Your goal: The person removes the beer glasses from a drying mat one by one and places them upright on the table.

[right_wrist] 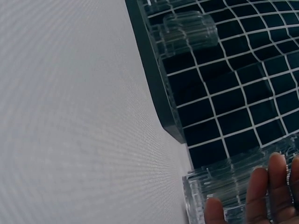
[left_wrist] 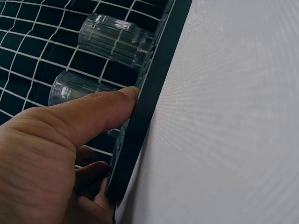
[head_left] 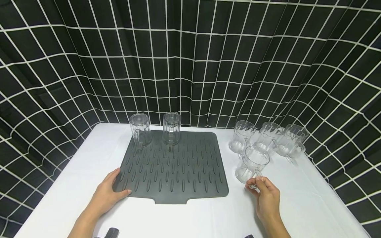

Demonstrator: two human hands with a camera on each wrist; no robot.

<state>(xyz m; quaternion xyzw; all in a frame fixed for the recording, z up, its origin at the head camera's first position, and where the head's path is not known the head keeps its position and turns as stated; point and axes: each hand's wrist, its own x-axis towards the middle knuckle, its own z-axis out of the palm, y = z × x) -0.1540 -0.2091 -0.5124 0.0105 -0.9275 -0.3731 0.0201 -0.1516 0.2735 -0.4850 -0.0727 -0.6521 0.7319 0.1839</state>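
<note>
My left hand (head_left: 104, 193) rests at the near left corner of a dark grey ridged drying mat (head_left: 190, 172). Its straight thumb lies on the front edge, while the other fingers touch the left side. Two clear glass mugs stand bottom up along the mat's far edge, one at the corner (head_left: 141, 130) and one beside it (head_left: 171, 129). To the right of the mat, my right hand (head_left: 266, 196) pinches the handle of a clear glass mug (head_left: 253, 163) between thumb and fingers. That mug is rim up over the white table. Fingers overlap it in the right wrist view.
Behind the held mug, three more glass mugs stand rim up in a row: left (head_left: 242, 137), middle (head_left: 268, 137) and right (head_left: 291, 140). White cloth covers the table (head_left: 208, 218). A black curtain with white grid lines (head_left: 190, 66) encloses the back and sides.
</note>
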